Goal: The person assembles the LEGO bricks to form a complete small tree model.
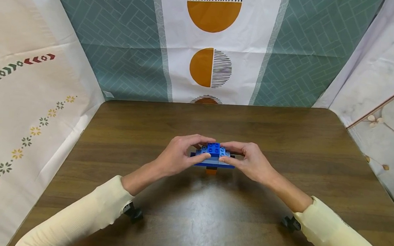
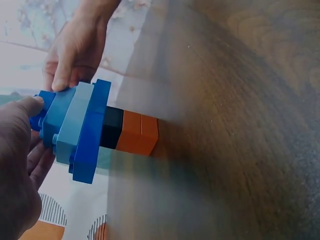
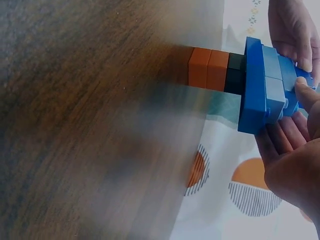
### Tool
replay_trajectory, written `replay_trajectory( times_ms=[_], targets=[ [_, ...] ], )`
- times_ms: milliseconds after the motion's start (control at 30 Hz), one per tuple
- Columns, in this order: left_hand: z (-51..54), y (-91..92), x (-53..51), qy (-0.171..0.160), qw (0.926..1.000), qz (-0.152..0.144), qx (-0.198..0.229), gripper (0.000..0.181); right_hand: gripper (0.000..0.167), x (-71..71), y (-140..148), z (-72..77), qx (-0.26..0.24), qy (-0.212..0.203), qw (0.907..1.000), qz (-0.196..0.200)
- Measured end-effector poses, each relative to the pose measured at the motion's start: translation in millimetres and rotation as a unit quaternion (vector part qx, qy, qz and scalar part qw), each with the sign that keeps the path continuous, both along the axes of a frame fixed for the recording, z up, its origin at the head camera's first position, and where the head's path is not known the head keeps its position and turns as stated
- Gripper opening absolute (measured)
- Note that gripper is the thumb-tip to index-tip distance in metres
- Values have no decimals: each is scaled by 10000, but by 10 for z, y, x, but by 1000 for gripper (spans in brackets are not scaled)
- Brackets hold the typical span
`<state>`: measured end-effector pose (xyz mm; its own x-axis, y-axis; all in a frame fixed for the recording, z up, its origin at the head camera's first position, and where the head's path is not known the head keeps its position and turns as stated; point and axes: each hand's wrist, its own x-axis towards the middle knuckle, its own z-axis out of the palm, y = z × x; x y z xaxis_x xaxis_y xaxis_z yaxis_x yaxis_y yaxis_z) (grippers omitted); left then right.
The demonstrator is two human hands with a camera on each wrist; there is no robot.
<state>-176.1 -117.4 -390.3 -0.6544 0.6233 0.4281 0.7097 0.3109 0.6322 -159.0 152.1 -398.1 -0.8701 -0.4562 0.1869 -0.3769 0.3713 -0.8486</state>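
Observation:
A tower of toy building bricks stands upright on the table between my hands. Its stem is made of orange bricks with a black brick above them. On the stem lies a long blue brick, then a light blue layer and a shorter mid-blue layer. A dark blue brick tops it. My left hand grips the upper bricks from the left, thumb at the near face and fingers behind. From the other side my right hand grips them likewise. Fingers partly hide the upper layers.
The brown wooden table extends around the tower. Behind its far edge hangs a patterned cloth, with pale cloths on the left and right sides. Small dark devices sit at both wrists below the cream sleeves.

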Motion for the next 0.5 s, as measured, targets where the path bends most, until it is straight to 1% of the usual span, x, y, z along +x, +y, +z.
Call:
replay_trajectory(
  times_ms=[133, 267, 400, 500],
  targets=[
    [-6, -46, 20, -55, 9999, 141, -61, 54, 46, 26, 18, -5, -37, 98, 9999, -41],
    [-35, -154, 17, -265, 9988, 399, -18, 61, 54, 48, 61, -19, -189, 20, 9998, -99],
    [-112, -288, 32, -594, 9963, 622, -80, 65, 64, 78, 124, -40, -192, -120, 9997, -72],
    [-192, -369, 68, -811, 9942, 675, -188, 66, 68, 108, 176, -80, 101, -157, 9998, -86]
  ],
)
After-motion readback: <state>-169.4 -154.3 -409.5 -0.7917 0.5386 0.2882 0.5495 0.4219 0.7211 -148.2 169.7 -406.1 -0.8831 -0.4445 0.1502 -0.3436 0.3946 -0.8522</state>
